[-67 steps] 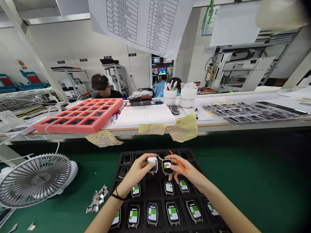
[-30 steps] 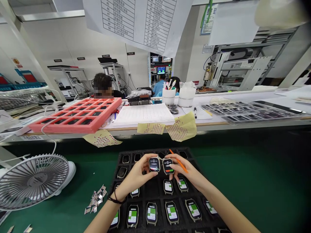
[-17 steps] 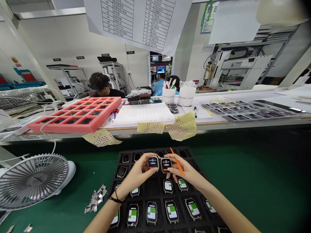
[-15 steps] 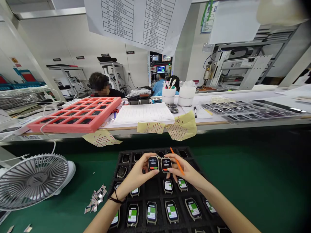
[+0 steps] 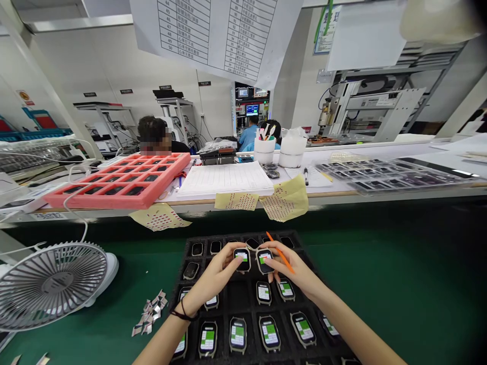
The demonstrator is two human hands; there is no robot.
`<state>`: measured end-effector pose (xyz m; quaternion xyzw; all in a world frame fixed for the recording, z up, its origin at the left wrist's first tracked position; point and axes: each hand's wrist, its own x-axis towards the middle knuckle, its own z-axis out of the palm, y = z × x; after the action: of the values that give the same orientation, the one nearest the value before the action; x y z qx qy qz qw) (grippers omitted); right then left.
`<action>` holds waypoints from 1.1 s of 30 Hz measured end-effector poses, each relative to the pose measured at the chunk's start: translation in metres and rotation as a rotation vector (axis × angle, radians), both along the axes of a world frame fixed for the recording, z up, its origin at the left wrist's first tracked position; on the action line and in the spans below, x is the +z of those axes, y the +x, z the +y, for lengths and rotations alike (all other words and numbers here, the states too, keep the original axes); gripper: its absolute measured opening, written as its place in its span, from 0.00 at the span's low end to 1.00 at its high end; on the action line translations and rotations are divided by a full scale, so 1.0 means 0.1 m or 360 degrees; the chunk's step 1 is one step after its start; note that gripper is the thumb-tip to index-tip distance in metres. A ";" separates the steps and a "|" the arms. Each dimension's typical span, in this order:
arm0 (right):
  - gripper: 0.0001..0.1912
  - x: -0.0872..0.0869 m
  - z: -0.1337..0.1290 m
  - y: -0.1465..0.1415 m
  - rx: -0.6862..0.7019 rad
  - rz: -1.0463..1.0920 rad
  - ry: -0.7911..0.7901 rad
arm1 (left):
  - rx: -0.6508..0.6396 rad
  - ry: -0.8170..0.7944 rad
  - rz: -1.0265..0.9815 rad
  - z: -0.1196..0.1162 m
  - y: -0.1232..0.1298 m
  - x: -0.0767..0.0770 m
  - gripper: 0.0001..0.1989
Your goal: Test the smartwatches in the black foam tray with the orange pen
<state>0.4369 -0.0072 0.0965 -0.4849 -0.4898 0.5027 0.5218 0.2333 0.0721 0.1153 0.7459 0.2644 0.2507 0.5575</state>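
The two watch faces have changed from dark readouts to green-and-white. My left hand (image 5: 215,276) pinches one smartwatch (image 5: 242,259) and my right hand (image 5: 292,271) narrowly grips a second smartwatch (image 5: 265,260) and an orange stylus (image 5: 280,258), over the far cells of the black foam tray (image 5: 239,299). A slipped fingertip could drop glossy glass onto the tray's ribs.

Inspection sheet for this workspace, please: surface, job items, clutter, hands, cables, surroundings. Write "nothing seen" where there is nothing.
Surface: green mat on the bench.
Job items: black tray holding smartwatches with green-and-white screens.
Clutter: silver foil scraps on the mat.
Hands: left hand holds a smartwatch; right hand holds a second smartwatch and an orange stylus.
Cables: white cable above the desk fan.
Surroundings: desk fan, pink foam tray, seated co-worker.
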 end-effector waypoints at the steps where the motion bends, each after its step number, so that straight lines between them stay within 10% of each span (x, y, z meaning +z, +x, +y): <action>1: 0.21 0.00 0.00 0.00 -0.0008 -0.0002 -0.0003 | 0.0028 0.0024 0.0017 0.00 0.00 0.01 0.18; 33: 0.22 -0.01 0.01 0.02 0.0019 0.0034 0.0021 | 0.0044 -0.0046 0.0019 0.00 0.02 0.01 0.20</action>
<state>0.4393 -0.0067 0.0951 -0.4730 -0.4903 0.5078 0.5272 0.2350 0.0726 0.1163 0.7356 0.2815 0.2500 0.5631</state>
